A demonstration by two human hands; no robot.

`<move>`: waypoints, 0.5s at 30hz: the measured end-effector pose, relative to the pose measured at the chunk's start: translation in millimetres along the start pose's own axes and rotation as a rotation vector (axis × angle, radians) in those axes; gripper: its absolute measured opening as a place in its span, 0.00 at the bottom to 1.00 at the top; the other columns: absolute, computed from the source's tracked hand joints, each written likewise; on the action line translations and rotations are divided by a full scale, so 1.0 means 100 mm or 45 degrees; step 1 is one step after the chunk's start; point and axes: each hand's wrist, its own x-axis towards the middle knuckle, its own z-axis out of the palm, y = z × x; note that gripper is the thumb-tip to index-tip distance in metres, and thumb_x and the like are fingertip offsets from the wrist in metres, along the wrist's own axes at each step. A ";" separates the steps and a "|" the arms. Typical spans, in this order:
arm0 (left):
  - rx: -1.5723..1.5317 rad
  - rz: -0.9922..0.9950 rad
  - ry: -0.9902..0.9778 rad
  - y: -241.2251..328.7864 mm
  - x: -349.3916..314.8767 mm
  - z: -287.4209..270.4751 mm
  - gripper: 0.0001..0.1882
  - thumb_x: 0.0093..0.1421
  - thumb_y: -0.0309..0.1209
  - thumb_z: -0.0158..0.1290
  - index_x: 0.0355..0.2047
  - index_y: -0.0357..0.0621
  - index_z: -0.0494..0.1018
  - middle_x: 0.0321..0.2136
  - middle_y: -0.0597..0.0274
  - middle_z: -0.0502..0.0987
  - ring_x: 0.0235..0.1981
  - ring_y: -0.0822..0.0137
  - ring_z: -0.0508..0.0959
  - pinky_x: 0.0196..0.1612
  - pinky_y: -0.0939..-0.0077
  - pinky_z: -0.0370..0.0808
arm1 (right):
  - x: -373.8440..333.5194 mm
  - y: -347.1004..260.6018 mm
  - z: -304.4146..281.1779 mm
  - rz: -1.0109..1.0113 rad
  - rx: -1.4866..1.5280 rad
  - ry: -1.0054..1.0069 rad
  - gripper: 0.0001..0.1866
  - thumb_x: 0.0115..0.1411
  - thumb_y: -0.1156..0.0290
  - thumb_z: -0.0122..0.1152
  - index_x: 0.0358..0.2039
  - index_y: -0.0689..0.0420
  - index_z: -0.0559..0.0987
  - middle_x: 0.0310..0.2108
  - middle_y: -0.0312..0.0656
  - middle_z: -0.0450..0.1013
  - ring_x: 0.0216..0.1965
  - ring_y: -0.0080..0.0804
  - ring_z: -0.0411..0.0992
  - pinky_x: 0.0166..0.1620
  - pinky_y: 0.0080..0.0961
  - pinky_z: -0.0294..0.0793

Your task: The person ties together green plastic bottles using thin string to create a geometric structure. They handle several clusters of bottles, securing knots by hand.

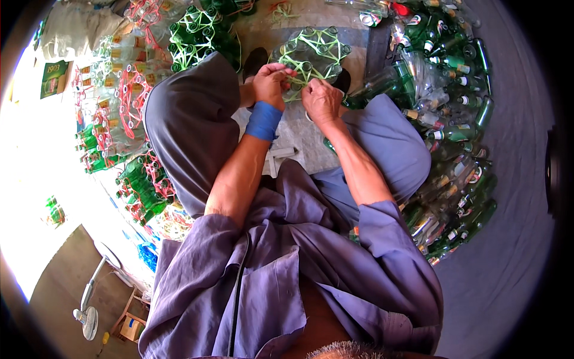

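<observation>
Between my feet stands a bundle of clear glass bottles (323, 64), laced around the necks with light green plastic strap (327, 40). My left hand (270, 87), a blue wrap (263, 121) around its wrist, pinches the strap at the bundle's near left edge. Close beside it, my right hand (323, 103) curls its fingers around the strap at the near edge. The fingertips of the right hand are partly hidden behind its knuckles. On the floor below my hands lies a pale T-shaped piece (280, 157).
Green bottles laced with strap (194, 39) stand past my left knee. Several bundles tied with red strap (133, 96) line the left side. Loose green and clear bottles (457, 131) are piled along the right. A standing fan (89, 323) is at the lower left.
</observation>
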 end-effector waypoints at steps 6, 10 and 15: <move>0.189 0.063 -0.001 -0.03 0.04 0.04 0.09 0.54 0.16 0.47 0.34 0.42 0.70 0.29 0.60 0.78 0.32 0.66 0.79 0.27 0.79 0.71 | -0.09 0.05 0.14 0.385 0.269 0.084 0.06 0.46 0.72 0.60 0.16 0.57 0.76 0.18 0.45 0.73 0.20 0.47 0.71 0.25 0.37 0.69; 0.407 0.408 -0.121 -0.12 0.12 -0.05 0.06 0.53 0.19 0.49 0.28 0.39 0.75 0.25 0.60 0.79 0.31 0.70 0.78 0.28 0.78 0.70 | -0.07 0.03 0.14 0.297 0.273 0.159 0.05 0.46 0.73 0.59 0.16 0.56 0.75 0.18 0.47 0.72 0.22 0.49 0.71 0.24 0.41 0.68; 1.108 0.550 -0.063 -0.12 0.04 0.03 0.06 0.51 0.21 0.51 0.28 0.36 0.78 0.25 0.59 0.79 0.29 0.69 0.77 0.33 0.77 0.73 | -0.02 0.05 0.04 0.089 0.122 0.118 0.06 0.47 0.73 0.59 0.17 0.57 0.74 0.20 0.47 0.72 0.21 0.49 0.71 0.24 0.42 0.68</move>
